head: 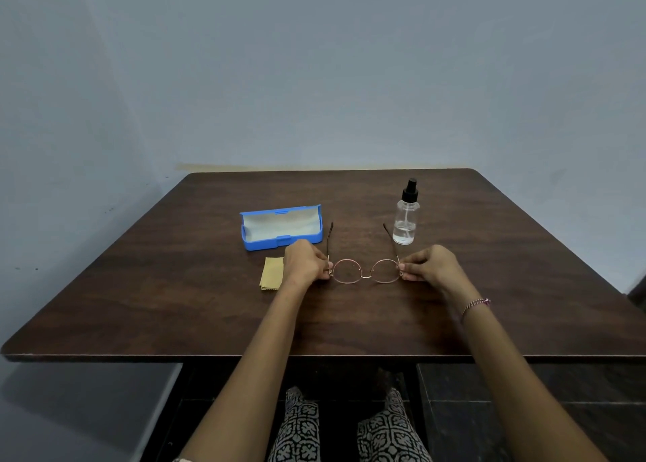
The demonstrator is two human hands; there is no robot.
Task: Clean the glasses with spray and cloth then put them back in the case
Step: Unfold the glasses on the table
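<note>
Before me stands a dark wood-grain table (167,308) with rounded corners. Its far edge, at my 12 o'clock, meets a plain blue-grey wall (314,59). The light is dim. Dark floor tiles (524,409) show at 5 o'clock.

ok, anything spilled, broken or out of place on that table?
Nothing stands out. Spray bottle stands upright, with no liquid on the table. Case lies open and looks empty; cloth lies beside it. Left hand and right hand pinch the glasses at the hinges; the frame looks intact.
</note>
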